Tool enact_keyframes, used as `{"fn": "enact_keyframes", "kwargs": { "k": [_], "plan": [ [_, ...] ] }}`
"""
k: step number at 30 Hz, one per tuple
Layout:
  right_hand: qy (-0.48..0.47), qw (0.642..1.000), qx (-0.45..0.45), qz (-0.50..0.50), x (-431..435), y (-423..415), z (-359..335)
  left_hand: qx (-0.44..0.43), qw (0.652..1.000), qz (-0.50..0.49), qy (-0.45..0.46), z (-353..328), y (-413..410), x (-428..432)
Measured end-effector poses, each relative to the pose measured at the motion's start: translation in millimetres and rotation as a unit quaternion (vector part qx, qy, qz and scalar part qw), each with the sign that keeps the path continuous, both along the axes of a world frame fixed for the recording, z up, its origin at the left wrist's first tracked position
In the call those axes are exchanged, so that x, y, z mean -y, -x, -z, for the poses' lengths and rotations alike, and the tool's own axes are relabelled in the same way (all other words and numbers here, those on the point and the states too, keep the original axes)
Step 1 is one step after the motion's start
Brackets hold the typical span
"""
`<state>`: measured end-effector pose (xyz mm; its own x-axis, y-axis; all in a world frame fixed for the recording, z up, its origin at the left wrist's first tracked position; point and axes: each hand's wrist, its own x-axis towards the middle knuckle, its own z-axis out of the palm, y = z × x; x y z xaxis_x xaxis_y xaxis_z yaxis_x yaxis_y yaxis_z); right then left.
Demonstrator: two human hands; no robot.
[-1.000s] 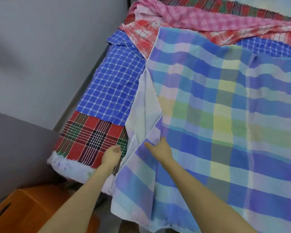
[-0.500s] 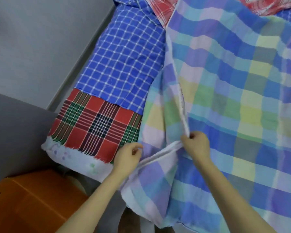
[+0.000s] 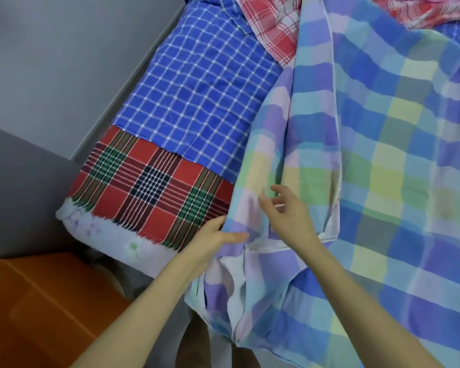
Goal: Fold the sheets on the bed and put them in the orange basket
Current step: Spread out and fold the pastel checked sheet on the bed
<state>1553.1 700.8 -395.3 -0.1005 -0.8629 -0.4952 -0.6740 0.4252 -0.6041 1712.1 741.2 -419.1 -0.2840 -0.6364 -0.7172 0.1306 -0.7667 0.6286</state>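
Left hand (image 3: 213, 243) at lower centre, gripping the near-left edge of pastel plaid sheet (image 3: 369, 155) — thumb on top, fingers tucked under the fabric. Right hand (image 3: 287, 216) just right of it, fingers loosely spread and slightly bent, holding nothing, over a bunched fold of the same sheet; contact with the cloth hard to tell. Pastel plaid sheet across the right half of frame, rumpled, white hem showing, near corner hanging off the bed edge at bottom centre. Blue checked sheet (image 3: 197, 88) flat at upper centre-left, right side tucked under the pastel one. Red-green tartan sheet (image 3: 149, 187) at centre-left, just below the blue one, right end beside left hand. Red-white plaid sheet (image 3: 271, 25) at top centre, partly covered. Floral mattress cover (image 3: 104, 232) showing at the bed's near-left corner. Orange basket (image 3: 37, 309) at lower left — beside that corner, apart from every sheet. Grey wall (image 3: 51, 62) at upper left.
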Motion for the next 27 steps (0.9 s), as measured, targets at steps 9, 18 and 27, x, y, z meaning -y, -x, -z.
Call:
{"fn": "enact_keyframes", "kwargs": {
  "k": [9, 18, 27],
  "plan": [
    [-0.152, 0.982, 0.089, 0.062, 18.8, -1.5, -1.1, 0.149, 0.988, 0.047, -0.013, -5.7, -20.3, -12.4],
    [0.173, 0.748, -0.224, -0.600, 52.1, -63.0, -18.1, 0.501, 0.837, 0.176, 0.133, -22.6, -39.2, -15.3],
    [0.083, 0.585, -0.268, -0.761, 72.7, -97.0, -38.3, 0.234, 0.947, 0.160, 0.151, -12.0, -63.8, -20.3]
  ]
}}
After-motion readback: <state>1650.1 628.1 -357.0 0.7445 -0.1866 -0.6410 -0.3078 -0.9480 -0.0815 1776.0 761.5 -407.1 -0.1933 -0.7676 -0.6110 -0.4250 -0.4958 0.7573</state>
